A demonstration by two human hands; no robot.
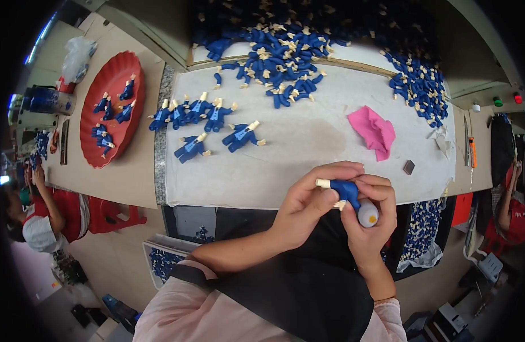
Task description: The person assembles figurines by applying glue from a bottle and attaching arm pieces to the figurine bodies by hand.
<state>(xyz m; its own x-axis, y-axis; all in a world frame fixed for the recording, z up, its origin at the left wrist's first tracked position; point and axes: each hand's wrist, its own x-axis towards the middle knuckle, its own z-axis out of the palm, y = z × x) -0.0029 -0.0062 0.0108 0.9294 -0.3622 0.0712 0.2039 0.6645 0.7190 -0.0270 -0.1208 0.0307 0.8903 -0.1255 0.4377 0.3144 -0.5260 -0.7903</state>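
At the table's near edge, both my hands close around a blue toy figurine (345,189) with a cream neck peg and a small cream hand. My left hand (305,206) grips it from the left, thumb against its front. My right hand (382,219) presses the figurine from the right with thumb and fingertips. Tucked in that palm is a small white bottle (367,213), its rounded end showing a yellow-orange spot. Several headless blue figurines (239,137) lie on the white table covering (217,179) to the left.
Loose blue arms (291,62) heap at the back, with another pile (419,91) at right. A pink cloth (373,132) and a small dark block (409,167) lie nearer. On the left stands a red scalloped tray (138,114) with figurines. Other people (51,214) sit at both sides.
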